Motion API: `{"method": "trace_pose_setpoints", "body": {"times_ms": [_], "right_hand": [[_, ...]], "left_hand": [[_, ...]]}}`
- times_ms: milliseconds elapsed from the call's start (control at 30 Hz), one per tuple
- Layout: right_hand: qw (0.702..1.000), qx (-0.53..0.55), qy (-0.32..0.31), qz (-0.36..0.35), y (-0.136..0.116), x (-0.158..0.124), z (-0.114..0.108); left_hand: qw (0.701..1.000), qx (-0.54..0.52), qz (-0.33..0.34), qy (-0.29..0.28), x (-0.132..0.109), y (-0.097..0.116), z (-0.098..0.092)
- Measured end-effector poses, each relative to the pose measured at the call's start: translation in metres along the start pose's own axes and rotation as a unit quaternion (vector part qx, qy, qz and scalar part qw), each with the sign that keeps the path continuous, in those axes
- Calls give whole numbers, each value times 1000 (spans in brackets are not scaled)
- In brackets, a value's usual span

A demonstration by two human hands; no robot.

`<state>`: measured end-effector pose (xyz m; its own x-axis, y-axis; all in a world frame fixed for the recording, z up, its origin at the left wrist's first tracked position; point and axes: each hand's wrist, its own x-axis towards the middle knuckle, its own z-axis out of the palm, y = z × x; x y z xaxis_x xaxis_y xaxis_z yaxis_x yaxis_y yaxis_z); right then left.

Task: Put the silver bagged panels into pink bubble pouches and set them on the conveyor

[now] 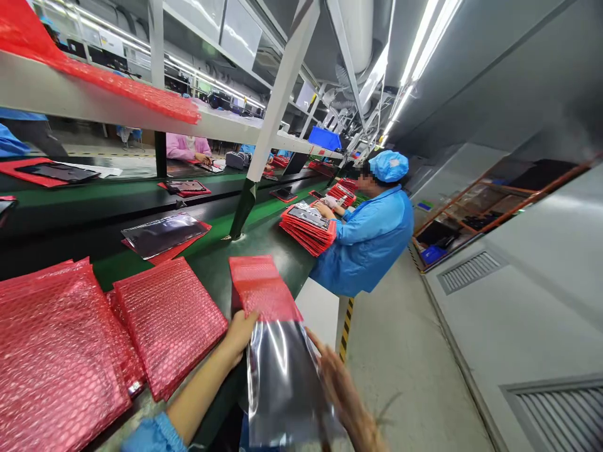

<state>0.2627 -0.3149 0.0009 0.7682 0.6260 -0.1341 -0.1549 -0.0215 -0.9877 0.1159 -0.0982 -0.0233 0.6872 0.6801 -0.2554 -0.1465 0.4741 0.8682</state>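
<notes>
A red bubble-wrap bag [264, 285] lies before me near the bench's edge. From its near end a flat black panel in clear, shiny film [287, 383] stretches toward me; I cannot tell how far it reaches inside the bag. My left hand [242, 333] pinches the bag's left edge where the bag and panel meet. Along the panel's right edge, my right hand [336, 380] grips it, index finger stretched toward the bag's mouth; its hidden fingers and slight blur obscure the rest.
Stacks of red bubble-wrap bags [169, 320] lie on my left. A filmed panel on a red bag [164, 235] sits on the green-and-black line [106, 267]. A white slanted post [277, 94] rises ahead. A co-worker in blue [372, 220] handles a red stack [308, 232] at right.
</notes>
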Motion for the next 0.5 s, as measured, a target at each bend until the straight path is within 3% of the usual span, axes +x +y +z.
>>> {"method": "trace_pose_setpoints", "body": {"times_ms": [100, 167, 233, 367, 500], "right_hand": [[998, -37, -44, 0, 15, 2, 9], [999, -30, -21, -8, 35, -2, 20], [1000, 12, 20, 3, 59, -11, 30], [998, 35, 44, 22, 96, -37, 42], [999, 41, -18, 12, 100, -57, 42]], "left_hand": [[995, 52, -8, -81, -43, -20, 3], [988, 100, 1, -116, -72, -35, -1], [986, 129, 5, -106, -100, -51, -10], [979, 184, 85, 18, -146, -70, -25], [945, 248, 117, 179, -180, -71, -29]]}}
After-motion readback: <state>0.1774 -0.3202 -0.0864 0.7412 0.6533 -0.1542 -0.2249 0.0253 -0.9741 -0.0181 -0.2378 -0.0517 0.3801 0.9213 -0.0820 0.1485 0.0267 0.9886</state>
